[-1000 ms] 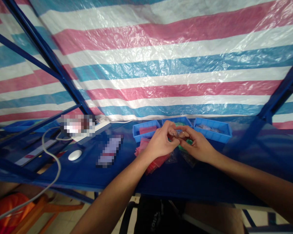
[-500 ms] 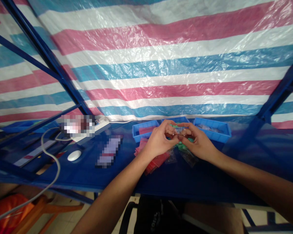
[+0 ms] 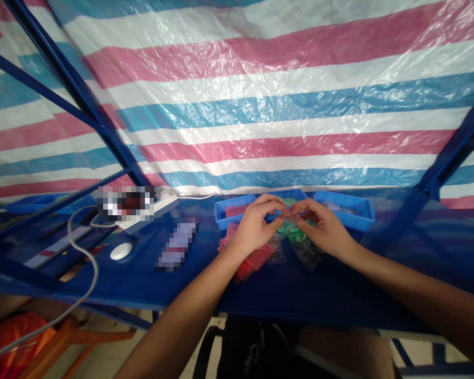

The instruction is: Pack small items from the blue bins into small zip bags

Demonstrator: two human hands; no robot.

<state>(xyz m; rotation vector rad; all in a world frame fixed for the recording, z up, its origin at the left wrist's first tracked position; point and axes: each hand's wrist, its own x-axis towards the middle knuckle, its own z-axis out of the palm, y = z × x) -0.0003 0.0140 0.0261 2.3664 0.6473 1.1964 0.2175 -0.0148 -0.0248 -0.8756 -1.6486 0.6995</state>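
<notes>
My left hand (image 3: 259,221) and my right hand (image 3: 323,225) meet at the fingertips above the table, both in a pinch. Between them is a small clear plastic bag (image 3: 293,217), mostly covered by the fingers; its contents cannot be made out. Beneath the hands lies a pile of small green packets (image 3: 294,232). Red packets (image 3: 253,261) are heaped under my left wrist. Two clear bags lie nearer to me: one with small pieces (image 3: 276,251), another with dark contents (image 3: 306,255) below my right hand.
Three blue bins stand behind the hands: a left bin (image 3: 221,217), a middle bin (image 3: 300,194) and a right bin (image 3: 355,221). Further left are a blurred-out phone-like object (image 3: 177,245), a white mouse (image 3: 120,251), a power strip (image 3: 161,208) and a looping cable (image 3: 92,263).
My fingers have drawn closer over the clear bag, and less of it shows. More of the green packets and the middle bin can be seen between my hands.
</notes>
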